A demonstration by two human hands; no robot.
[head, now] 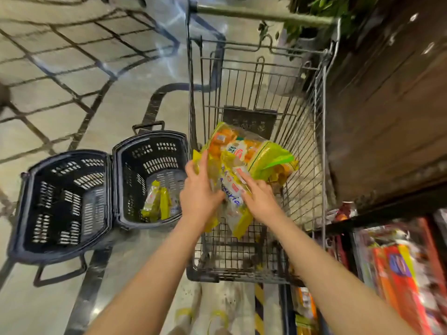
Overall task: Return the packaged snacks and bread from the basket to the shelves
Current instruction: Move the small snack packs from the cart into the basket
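Over the wire shopping cart [312, 122] I hold a bunch of yellow and clear snack and bread packages [239, 163]. My left hand [199, 192] grips their left side. My right hand [260, 198] presses on their right side from below. A larger bag with orange buns and a green tail sits on top of the bunch. To the left, on the floor, stands a dark plastic basket [125, 180] with a few yellow packets [158, 201] lying at its bottom.
A second dark basket [26, 213] stands empty beside the first. On the right a dark wooden shelf unit [387, 117] rises, with packaged goods [399, 269] on low shelves at the bottom right. A potted plant [312, 18] stands beyond the cart. The floor is tiled.
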